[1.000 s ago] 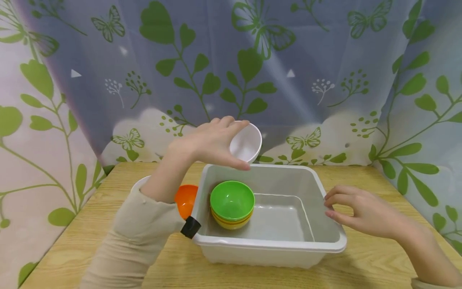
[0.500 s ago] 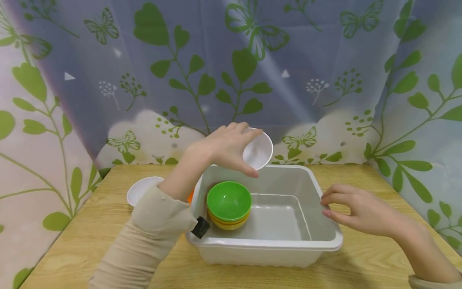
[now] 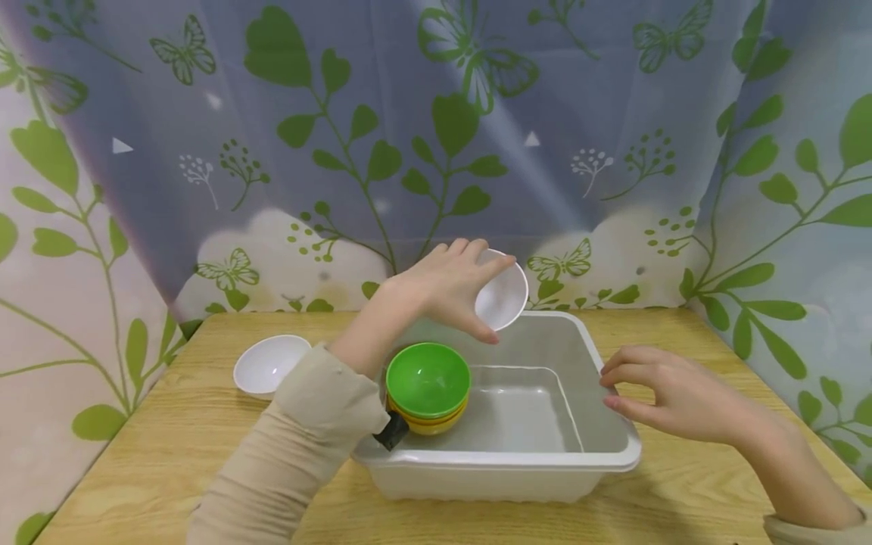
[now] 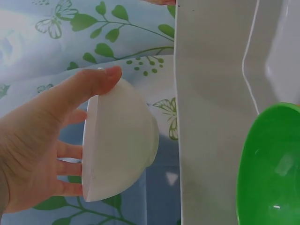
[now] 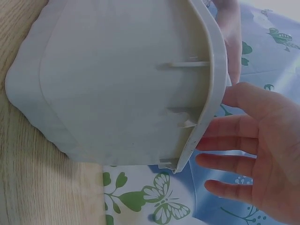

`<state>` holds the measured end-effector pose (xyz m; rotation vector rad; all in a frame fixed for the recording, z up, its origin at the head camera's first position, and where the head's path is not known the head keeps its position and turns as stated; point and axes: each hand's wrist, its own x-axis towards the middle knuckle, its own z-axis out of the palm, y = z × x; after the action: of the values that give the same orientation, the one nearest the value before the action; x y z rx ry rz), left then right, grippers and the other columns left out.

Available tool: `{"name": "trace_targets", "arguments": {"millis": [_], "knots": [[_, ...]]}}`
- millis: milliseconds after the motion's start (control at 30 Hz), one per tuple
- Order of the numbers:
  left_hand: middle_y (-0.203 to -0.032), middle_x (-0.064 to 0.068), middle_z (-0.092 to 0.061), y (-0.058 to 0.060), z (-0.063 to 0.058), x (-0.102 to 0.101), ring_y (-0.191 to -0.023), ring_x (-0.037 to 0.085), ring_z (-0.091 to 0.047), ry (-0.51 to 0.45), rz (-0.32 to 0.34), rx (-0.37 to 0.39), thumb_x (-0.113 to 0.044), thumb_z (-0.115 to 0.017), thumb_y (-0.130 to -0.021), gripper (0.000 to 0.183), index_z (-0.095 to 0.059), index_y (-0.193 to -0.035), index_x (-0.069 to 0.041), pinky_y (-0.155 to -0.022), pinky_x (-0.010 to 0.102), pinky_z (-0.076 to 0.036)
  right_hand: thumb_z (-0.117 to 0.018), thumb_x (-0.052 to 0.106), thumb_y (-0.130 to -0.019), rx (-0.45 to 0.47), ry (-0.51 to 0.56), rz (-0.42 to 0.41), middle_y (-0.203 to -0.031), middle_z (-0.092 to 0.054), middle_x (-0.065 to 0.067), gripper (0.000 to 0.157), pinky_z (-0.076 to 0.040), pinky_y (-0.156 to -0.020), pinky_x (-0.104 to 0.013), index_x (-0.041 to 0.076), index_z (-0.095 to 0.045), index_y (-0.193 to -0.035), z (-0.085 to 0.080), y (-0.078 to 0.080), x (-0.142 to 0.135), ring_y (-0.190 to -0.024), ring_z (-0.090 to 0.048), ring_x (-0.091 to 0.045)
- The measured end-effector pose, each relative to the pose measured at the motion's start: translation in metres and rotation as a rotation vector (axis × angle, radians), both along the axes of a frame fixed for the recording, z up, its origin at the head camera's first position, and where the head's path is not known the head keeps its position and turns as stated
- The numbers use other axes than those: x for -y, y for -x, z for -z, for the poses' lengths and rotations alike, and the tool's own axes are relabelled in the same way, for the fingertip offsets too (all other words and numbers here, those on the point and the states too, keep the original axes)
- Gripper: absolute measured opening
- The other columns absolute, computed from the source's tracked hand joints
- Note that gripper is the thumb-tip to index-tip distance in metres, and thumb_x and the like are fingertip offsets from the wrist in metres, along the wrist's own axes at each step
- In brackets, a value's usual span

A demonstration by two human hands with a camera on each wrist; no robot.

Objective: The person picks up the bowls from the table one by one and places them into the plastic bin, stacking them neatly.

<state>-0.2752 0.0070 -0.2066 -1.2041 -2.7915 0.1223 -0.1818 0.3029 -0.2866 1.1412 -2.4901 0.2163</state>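
My left hand (image 3: 453, 291) holds a white bowl (image 3: 504, 291) by its rim, tilted on its side, above the back of the grey-white plastic basin (image 3: 497, 459). In the left wrist view the thumb lies on the white bowl's (image 4: 122, 140) outside, and the other fingers reach toward its mouth. Inside the basin, at its left, a green bowl (image 3: 428, 378) sits on top of stacked yellow-orange bowls (image 3: 436, 426). My right hand (image 3: 674, 393) rests at the basin's right rim; in the right wrist view its fingers (image 5: 232, 164) are fairly straight beside the rim.
Another white bowl (image 3: 269, 367) stands on the wooden table (image 3: 170, 454), left of the basin and partly behind the left sleeve (image 3: 306, 439). A printed curtain (image 3: 341, 151) with leaves and butterflies hangs along the back and sides.
My left hand has carried the white bowl rightward and slightly down over the basin. The left arm now covers the orange bowl and uncovers the other white bowl. My right hand stays at the rim.
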Motion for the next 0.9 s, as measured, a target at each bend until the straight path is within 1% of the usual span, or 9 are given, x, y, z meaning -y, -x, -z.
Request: {"name": "trace_targets", "arguments": {"millis": [133, 333, 633, 800, 900], "knots": [[-0.143, 0.016, -0.027, 0.006, 0.008, -0.003, -0.130, 0.031, -0.028, 0.020, 0.018, -0.046, -0.066, -0.066, -0.067, 0.100, -0.022, -0.147, -0.025, -0.101, 0.045, -0.029, -0.074, 0.018, -0.076, -0.005, 0.002, -0.008, -0.096, -0.057, 0.015, 0.015, -0.049, -0.071, -0.032, 0.019, -0.068, -0.090, 0.001, 0.000, 0.000, -0.088, -0.057, -0.008], [-0.144, 0.016, -0.026, 0.009, 0.016, -0.009, -0.130, 0.031, -0.028, 0.056, 0.052, -0.092, -0.067, -0.065, -0.066, 0.101, -0.021, -0.147, -0.026, -0.100, 0.043, -0.031, -0.075, 0.018, -0.076, -0.012, 0.002, -0.017, -0.096, -0.057, 0.015, 0.015, -0.049, -0.072, -0.032, 0.020, -0.067, -0.089, 0.001, 0.001, 0.000, -0.088, -0.058, -0.009], [-0.144, 0.015, -0.026, 0.012, 0.018, -0.017, -0.129, 0.031, -0.030, 0.089, 0.059, -0.105, -0.068, -0.065, -0.066, 0.103, -0.020, -0.148, -0.026, -0.099, 0.043, -0.032, -0.073, 0.019, -0.078, 0.021, -0.004, 0.004, -0.098, -0.057, 0.016, 0.014, -0.049, -0.072, -0.032, 0.021, -0.068, -0.091, 0.000, 0.000, 0.000, -0.089, -0.057, -0.008], [-0.144, 0.015, -0.026, 0.015, 0.022, -0.020, -0.129, 0.031, -0.029, 0.091, 0.057, -0.091, -0.067, -0.066, -0.066, 0.103, -0.020, -0.148, -0.025, -0.100, 0.043, -0.032, -0.074, 0.019, -0.077, 0.018, -0.003, -0.003, -0.097, -0.057, 0.015, 0.015, -0.049, -0.072, -0.032, 0.020, -0.068, -0.091, 0.000, 0.001, 0.000, -0.089, -0.058, -0.008], [-0.145, 0.015, -0.026, 0.015, 0.026, -0.022, -0.130, 0.031, -0.028, 0.101, 0.067, -0.082, -0.067, -0.066, -0.066, 0.103, -0.019, -0.148, -0.026, -0.100, 0.043, -0.031, -0.074, 0.019, -0.077, 0.021, -0.001, -0.001, -0.097, -0.057, 0.015, 0.015, -0.049, -0.072, -0.032, 0.020, -0.068, -0.091, 0.000, 0.000, -0.001, -0.089, -0.057, -0.008]]}}
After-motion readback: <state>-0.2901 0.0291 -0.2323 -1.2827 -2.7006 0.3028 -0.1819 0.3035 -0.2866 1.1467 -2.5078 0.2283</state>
